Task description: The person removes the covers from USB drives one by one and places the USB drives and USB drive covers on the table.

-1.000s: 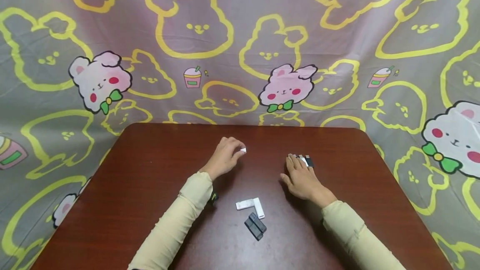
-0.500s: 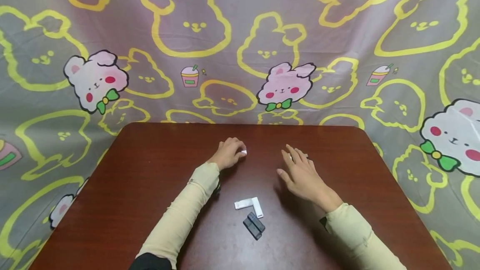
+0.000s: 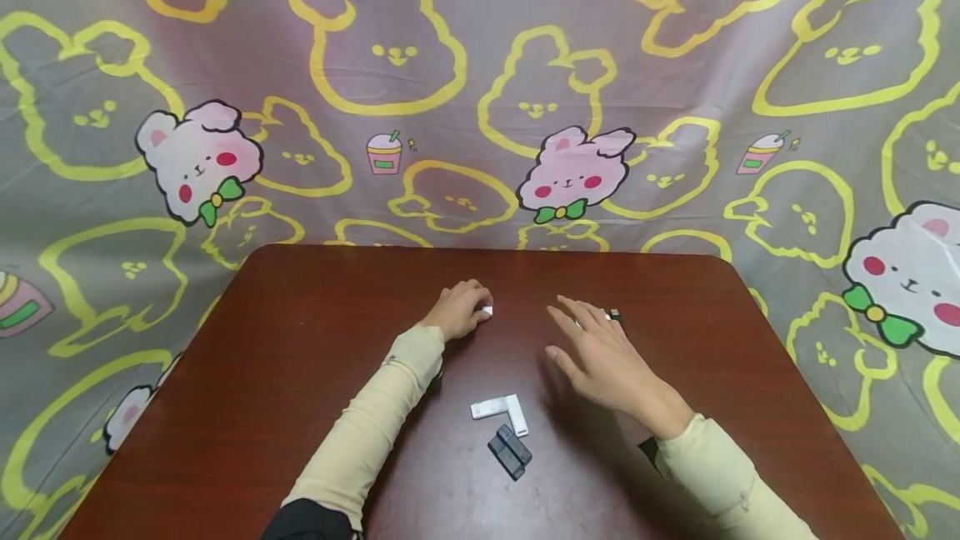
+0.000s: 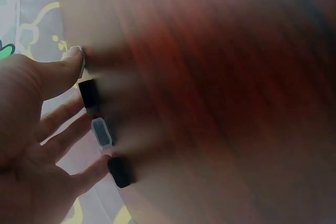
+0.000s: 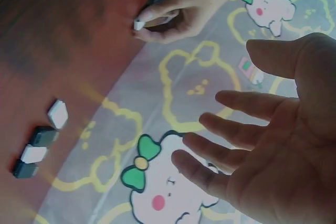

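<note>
My left hand [image 3: 460, 312] pinches a small white USB stick [image 3: 487, 310] between thumb and fingers, low over the far middle of the table. Along its fingertips in the left wrist view stand a black stick [image 4: 88, 94], a white-rimmed one [image 4: 102, 133] and another black one [image 4: 119, 171]; the hand hides them in the head view. My right hand [image 3: 607, 361] holds nothing and hovers with spread fingers in front of a second row. There, in the right wrist view, a white stick [image 5: 59, 113] stands beside a dark one [image 5: 44, 136], a white one [image 5: 34, 154] and a black one [image 5: 24, 170].
Nearer the front of the brown table [image 3: 300, 373], two white sticks [image 3: 517, 415] lie in an L shape. Two dark grey sticks [image 3: 510, 452] lie side by side just in front. A patterned curtain [image 3: 450, 90] hangs behind the table's far edge.
My right hand has lifted off the right-hand row and drawn slightly left and back. The left hand has shifted slightly, still pinching the white stick. The sticks at the front lie as before.
</note>
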Available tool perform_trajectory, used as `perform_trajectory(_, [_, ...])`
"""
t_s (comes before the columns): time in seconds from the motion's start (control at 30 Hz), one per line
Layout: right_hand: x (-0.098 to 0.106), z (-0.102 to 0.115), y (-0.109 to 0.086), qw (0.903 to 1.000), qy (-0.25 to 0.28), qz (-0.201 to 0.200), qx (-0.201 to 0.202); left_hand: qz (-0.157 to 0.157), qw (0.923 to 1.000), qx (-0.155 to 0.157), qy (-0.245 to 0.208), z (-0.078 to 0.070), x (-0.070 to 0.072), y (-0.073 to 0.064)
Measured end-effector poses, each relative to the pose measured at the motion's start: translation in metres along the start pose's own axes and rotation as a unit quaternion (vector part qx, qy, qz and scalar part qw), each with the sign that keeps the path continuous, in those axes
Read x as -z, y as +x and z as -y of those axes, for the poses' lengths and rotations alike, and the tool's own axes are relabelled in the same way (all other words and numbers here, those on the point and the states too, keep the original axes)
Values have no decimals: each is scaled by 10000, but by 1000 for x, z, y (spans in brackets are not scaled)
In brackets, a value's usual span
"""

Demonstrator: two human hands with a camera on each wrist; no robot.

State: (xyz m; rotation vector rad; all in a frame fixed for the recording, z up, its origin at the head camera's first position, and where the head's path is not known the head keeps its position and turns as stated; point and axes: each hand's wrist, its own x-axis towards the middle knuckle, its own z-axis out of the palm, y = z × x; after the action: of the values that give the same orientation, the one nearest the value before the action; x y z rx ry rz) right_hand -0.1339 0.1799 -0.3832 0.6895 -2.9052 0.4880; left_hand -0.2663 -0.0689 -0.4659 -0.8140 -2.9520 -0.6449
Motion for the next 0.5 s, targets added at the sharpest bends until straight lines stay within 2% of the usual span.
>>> perform_trajectory(0.3, [9, 15, -4, 9955, -243, -519, 755, -101, 9998, -150, 11, 2, 1, -2])
perform_trajectory(0.5, [8, 23, -6, 9905, -273, -575, 1219, -212, 9993, -299, 82, 4, 1, -4])
